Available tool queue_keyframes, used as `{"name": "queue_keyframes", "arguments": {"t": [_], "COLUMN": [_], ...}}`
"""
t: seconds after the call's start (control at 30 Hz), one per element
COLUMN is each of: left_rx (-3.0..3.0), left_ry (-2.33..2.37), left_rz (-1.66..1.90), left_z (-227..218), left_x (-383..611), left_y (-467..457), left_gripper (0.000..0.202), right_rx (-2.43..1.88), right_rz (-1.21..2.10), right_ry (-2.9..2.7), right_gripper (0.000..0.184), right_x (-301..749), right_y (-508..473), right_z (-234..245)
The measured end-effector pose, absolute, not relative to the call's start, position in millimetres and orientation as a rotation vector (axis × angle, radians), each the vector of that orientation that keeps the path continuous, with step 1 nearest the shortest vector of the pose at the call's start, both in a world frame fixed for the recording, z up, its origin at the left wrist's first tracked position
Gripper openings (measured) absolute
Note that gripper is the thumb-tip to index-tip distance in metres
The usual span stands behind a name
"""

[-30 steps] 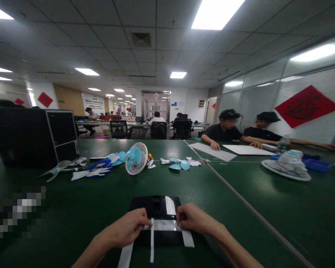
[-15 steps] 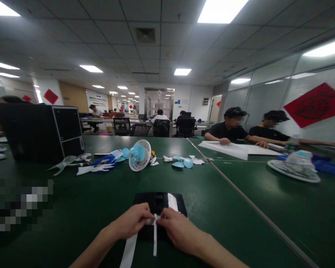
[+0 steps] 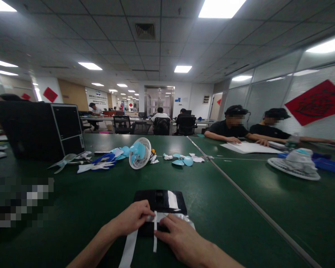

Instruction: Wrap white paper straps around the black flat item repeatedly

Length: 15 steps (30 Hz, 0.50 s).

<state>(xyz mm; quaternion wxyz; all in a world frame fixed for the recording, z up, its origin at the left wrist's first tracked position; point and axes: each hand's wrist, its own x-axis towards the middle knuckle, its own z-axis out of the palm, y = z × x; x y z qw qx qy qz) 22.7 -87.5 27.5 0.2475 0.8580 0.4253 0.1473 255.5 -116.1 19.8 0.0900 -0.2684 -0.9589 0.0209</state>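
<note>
A flat black case [image 3: 145,195] lies in front of me, with a glossy white patch on its upper right. Across it runs a pale silvery band [image 3: 187,219]. A narrow white strip [image 3: 155,243] crosses the band and hangs down toward me. My left hand [image 3: 135,217] pinches the left part of the band beside the strip's top. Below that hand, a wide white strap [image 3: 130,247] trails to the table's near edge. My right hand [image 3: 180,232] rests over the band, thumb and forefinger apart, the thumb tip touching the narrow strip.
Farther back on the green table [image 3: 217,208] are a small fan [image 3: 139,153], blue fan blades [image 3: 182,160] and work gloves [image 3: 100,163]. A black computer tower [image 3: 30,130] stands left. Two people sit at right by white paper [image 3: 249,147], near a white fan guard [image 3: 293,169].
My right thumb and forefinger have spread, the thumb moving down the narrow strip. More silvery band shows beside that hand. My left hand barely moves. A co-worker's paper at right lies flatter.
</note>
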Motion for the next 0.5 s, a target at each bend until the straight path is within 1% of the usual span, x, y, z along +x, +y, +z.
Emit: {"name": "queue_keyframes", "arguments": {"t": [0.2,0.33,0.5], "left_rx": [2.367,2.362,2.358], "left_ry": [1.145,1.135,1.143], "left_rz": [0.401,0.412,0.411], "left_z": [19.8,20.5,24.8], "left_x": [20.7,21.4,23.3], "left_y": [-83.5,-84.8,-87.5], "left_gripper": [0.034,0.03,0.028], "right_rx": [-0.729,-0.726,-0.662], "right_rz": [-0.001,-0.036,-0.016], "right_ry": [-2.85,-2.865,-2.868], "right_gripper": [0.04,0.036,0.037], "right_x": [259.0,259.0,258.9], "right_y": [-119.2,-120.3,-119.8], "right_z": [10.5,7.4,5.3]}}
